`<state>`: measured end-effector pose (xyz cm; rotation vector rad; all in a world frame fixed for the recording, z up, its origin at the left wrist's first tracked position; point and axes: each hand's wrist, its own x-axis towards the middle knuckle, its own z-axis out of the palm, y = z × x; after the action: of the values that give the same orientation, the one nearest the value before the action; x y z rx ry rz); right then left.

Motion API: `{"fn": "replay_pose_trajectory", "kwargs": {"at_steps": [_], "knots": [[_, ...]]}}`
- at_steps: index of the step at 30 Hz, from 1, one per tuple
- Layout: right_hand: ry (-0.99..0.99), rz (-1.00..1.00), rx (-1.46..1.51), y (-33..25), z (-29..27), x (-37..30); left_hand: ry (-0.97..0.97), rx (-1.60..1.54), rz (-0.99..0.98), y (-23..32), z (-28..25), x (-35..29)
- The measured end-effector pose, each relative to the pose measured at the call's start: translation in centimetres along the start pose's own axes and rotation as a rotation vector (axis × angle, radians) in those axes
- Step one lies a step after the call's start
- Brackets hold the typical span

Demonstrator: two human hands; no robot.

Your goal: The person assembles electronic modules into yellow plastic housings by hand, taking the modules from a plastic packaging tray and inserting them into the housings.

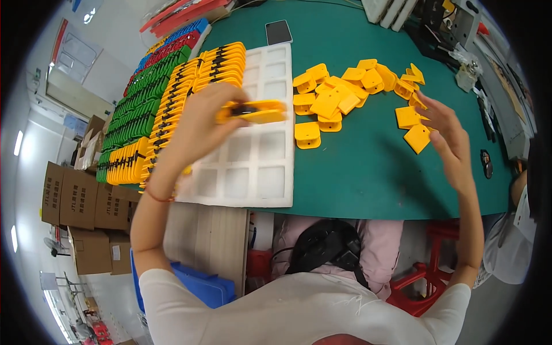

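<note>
My left hand (206, 123) is closed on a yellow plastic clip-like piece (269, 112) with a black part at its middle, slightly blurred. It is held above the white foam tray (289, 167), whose square pockets show beneath. Rows of similar yellow pieces with black parts (227, 66) stand packed on the tray's far left. Over the right of the table my right hand (451, 135) has its thumb and fingers apart, beside a few loose yellow pieces (417, 138); whether a fingertip touches one I cannot tell. More yellow pieces (332, 99) lie heaped between the tray and that hand.
Green, red and blue pieces (138, 98) fill rows at the far left. A phone (279, 32) lies at the back of the green table (356, 178). Metal equipment (460, 26) occupies the back right; a small black object (486, 163) sits near the right edge. Cardboard boxes (77, 195) are stacked left.
</note>
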<state>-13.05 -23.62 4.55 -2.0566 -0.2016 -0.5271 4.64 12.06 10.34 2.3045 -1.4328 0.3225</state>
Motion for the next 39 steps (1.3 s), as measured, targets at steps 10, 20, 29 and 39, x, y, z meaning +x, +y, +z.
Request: {"fn": "replay_pose_trajectory", "kwargs": {"at_steps": [10, 20, 29, 39], "knots": [[0.077, 0.015, -0.621, -0.8, -6.4, -4.0, -0.065, 0.175, -0.131, -7.4, -0.5, -6.6], [0.231, 0.324, -0.756, 5.7, -15.4, -9.4, -0.087, 0.426, -0.039, -6.6, 0.5, -5.6], [0.542, 0.607, -0.642, 16.5, -18.0, -15.5, -0.114, 0.349, 0.216, 2.0, 2.3, -0.4], [0.353, 0.098, -0.457, 8.0, -5.5, -4.0, -0.360, -0.540, 0.363, 6.2, 10.3, 2.9]]}}
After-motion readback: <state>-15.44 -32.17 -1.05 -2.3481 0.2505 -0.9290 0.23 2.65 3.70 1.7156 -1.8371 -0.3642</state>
